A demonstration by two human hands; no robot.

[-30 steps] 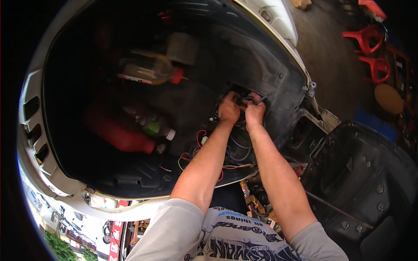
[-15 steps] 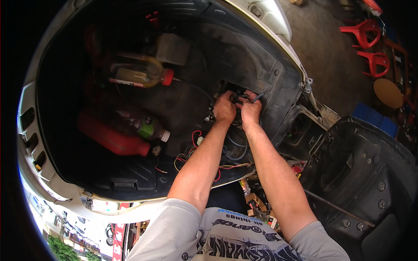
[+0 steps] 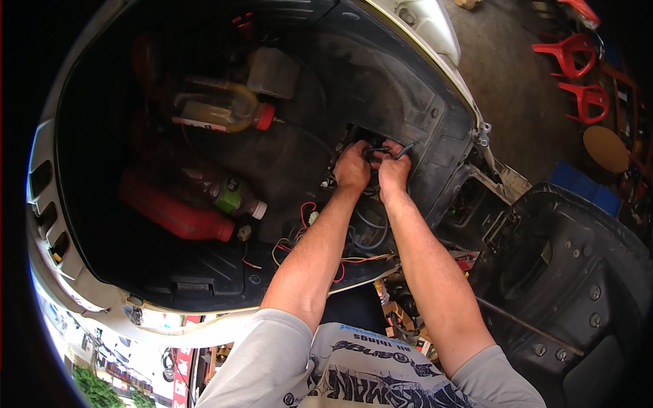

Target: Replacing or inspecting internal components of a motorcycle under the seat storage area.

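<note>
Both hands work close together at a rectangular opening (image 3: 358, 131) in the floor of a dark storage tub (image 3: 289, 153), apparently the under-seat compartment of a scooter. My left hand (image 3: 352, 168) is closed at the opening's left side, its fingertips bent inward around something too hidden to name. In the fingers of my right hand (image 3: 393, 171) is a short dark rubber hose (image 3: 405, 150), its free end pointing up and right. The two hands' fingertips nearly meet over dark parts. Below them a loop of grey hose (image 3: 373, 246) hangs beside the forearms.
Loose coloured wires (image 3: 304, 216) lie left of my left forearm. In the tub are a red-capped bottle (image 3: 231, 112) of yellowish liquid, a clear green-labelled bottle (image 3: 231, 196) and a red bottle (image 3: 177, 212). A raised black seat (image 3: 578, 272) stands at right; red chairs (image 3: 571, 54) are beyond.
The view has shifted very slightly. Both hands stay at the opening with only small finger movements, and the hose remains in my right hand.
</note>
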